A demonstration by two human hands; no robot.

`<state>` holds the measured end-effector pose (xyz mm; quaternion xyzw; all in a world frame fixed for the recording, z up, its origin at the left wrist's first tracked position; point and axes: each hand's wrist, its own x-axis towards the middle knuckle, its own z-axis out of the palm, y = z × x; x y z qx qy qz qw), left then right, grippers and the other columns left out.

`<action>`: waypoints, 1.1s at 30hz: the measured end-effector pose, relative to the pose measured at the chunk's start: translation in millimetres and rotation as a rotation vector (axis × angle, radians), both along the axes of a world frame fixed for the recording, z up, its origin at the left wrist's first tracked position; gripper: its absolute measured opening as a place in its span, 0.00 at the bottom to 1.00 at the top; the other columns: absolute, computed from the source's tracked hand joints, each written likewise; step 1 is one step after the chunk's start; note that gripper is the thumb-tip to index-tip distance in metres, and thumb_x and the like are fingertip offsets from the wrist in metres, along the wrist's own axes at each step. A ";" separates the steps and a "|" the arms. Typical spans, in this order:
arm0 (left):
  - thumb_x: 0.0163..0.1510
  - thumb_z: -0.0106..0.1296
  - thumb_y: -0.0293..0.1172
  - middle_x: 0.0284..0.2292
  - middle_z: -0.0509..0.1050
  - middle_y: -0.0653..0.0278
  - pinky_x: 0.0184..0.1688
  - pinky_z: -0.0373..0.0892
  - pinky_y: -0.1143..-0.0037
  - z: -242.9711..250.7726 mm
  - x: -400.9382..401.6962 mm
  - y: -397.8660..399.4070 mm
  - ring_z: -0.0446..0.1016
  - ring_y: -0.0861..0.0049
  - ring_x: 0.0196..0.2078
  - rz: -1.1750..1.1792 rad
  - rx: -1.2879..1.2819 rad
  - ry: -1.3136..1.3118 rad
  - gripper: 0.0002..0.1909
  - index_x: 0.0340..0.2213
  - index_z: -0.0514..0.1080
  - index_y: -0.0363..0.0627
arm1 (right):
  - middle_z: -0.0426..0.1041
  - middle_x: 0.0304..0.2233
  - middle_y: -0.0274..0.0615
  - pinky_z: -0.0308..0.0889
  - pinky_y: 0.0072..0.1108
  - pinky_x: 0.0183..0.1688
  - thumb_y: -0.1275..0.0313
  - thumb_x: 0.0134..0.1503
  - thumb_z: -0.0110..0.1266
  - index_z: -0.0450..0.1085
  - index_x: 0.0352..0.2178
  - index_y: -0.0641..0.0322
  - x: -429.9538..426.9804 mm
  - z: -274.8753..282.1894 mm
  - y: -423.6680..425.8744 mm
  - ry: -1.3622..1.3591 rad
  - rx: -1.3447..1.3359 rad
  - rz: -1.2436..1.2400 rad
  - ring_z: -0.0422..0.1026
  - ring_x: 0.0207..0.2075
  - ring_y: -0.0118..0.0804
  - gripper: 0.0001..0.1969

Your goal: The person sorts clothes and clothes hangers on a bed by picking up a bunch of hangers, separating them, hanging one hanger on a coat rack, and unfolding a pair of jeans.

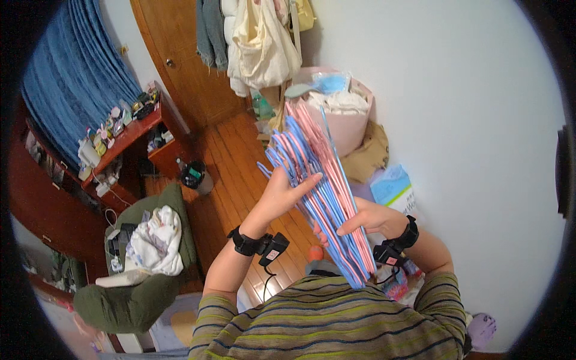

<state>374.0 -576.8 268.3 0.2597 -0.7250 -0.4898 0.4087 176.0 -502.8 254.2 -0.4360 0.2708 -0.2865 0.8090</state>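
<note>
A thick bundle of pink and blue clothes hangers (333, 193) is held up in front of my chest, slanting from upper left to lower right. My left hand (290, 191) grips it near the hooks, with the thumb lying across the front. Lower down, on the right edge, my right hand (364, 218) wraps around the long bars, and its fingertips show on the far side. The hooks fan out at the upper end of the bundle. One blue hanger stands slightly apart along the right side. Both wrists wear black straps with small boxes.
A pink laundry basket (348, 126) filled with cloth stands by the wall, beneath hanging bags and clothes (265, 45). At left are a green armchair (130, 306) bearing a white blanket (157, 240), a waste bin (200, 180) and a cluttered red-brown desk (130, 139). A blue-and-white package (393, 189) lies near the wall.
</note>
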 end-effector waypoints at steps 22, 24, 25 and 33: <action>0.46 0.55 0.27 0.31 0.72 0.65 0.35 0.67 0.80 31.4 24.3 -303.7 0.70 0.83 0.30 0.149 0.067 0.255 0.13 0.35 0.68 0.37 | 0.64 0.45 0.54 0.65 0.34 0.47 0.84 0.45 0.49 0.53 0.49 0.70 51.1 37.7 -285.4 -0.153 0.049 -0.031 0.67 0.45 0.45 0.27; 0.50 0.51 0.32 0.31 0.72 0.65 0.34 0.66 0.80 34.2 33.6 -322.4 0.69 0.84 0.31 0.093 -0.052 0.082 0.15 0.35 0.67 0.33 | 0.64 0.45 0.54 0.64 0.34 0.47 0.84 0.45 0.49 0.53 0.49 0.69 56.9 40.0 -296.0 -0.149 0.052 -0.076 0.67 0.46 0.45 0.27; 0.50 0.51 0.32 0.31 0.72 0.65 0.34 0.66 0.80 33.4 36.1 -330.5 0.69 0.84 0.31 0.097 -0.044 0.078 0.15 0.35 0.67 0.33 | 0.64 0.45 0.55 0.64 0.34 0.47 0.83 0.46 0.50 0.53 0.49 0.69 59.0 39.3 -300.6 -0.145 0.047 -0.122 0.66 0.46 0.46 0.27; 0.52 0.47 0.34 0.28 0.72 0.60 0.35 0.66 0.77 44.2 45.9 -368.8 0.68 0.83 0.32 -0.078 -0.091 -0.136 0.16 0.36 0.66 0.29 | 0.68 0.42 0.47 0.63 0.23 0.46 0.76 0.43 0.55 0.55 0.48 0.67 52.4 48.6 -325.2 0.113 -0.085 -0.166 0.67 0.43 0.35 0.29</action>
